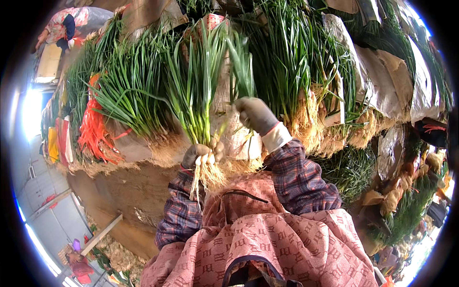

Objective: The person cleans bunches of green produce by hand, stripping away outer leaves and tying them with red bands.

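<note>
The gloved left hand (201, 154) grips a bunch of green onions (193, 95) just above the roots, leaves upright. The gloved right hand (256, 115) closes on one leaf (241, 71) beside it, before the stacked onion pile (291, 62).

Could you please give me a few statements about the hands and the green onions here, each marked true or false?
1. The left hand holds a bunch of green onions near the roots. True.
2. The right hand is bare. False: it wears a grey glove.
3. The bunch points leaves up. True.
4. Orange netting lies right of the hands. False: it lies left.
</note>
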Demonstrator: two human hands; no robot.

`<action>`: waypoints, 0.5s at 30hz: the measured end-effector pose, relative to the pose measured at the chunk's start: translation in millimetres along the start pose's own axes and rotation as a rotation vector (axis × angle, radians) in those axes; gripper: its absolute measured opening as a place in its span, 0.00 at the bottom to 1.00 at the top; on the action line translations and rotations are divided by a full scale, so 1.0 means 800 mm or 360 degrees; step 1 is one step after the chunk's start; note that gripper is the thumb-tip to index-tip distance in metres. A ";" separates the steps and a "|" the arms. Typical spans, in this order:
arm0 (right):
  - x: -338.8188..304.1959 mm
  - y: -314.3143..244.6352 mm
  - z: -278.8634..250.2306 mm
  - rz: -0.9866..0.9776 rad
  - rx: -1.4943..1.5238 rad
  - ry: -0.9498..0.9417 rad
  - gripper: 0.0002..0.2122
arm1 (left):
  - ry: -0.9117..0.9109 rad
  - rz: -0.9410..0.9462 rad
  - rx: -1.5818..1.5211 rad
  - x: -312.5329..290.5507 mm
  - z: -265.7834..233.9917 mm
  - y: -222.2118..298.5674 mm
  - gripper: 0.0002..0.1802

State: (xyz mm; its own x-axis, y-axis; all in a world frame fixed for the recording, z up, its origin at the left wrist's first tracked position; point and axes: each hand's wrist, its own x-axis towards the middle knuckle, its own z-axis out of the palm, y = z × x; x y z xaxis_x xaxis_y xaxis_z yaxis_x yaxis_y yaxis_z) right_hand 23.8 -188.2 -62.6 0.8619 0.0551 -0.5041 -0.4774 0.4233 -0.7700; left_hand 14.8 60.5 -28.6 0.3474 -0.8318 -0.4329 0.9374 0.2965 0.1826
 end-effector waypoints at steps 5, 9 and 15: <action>-0.068 -0.082 -0.127 -0.0372 0.0389 0.0164 0.12 | 0.0061 0.0146 0.0164 -0.019 -0.013 0.011 0.21; -0.138 -0.096 -0.126 -0.0211 -0.0263 0.0571 0.09 | 0.0049 0.0073 -0.0108 -0.016 -0.044 -0.002 0.24; -0.081 -0.007 -0.082 0.0227 -0.2031 0.1030 0.11 | -0.0293 -0.0051 0.0006 0.061 0.002 -0.036 0.25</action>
State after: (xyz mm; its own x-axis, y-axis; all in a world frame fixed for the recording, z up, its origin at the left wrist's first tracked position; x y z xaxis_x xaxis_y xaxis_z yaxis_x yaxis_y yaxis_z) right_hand -40.7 -253.3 -50.7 0.7323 -0.5327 -0.4243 -0.6743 -0.6546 -0.3418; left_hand 4.6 10.5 -54.1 0.3067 -0.9128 -0.2698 0.9478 0.2668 0.1749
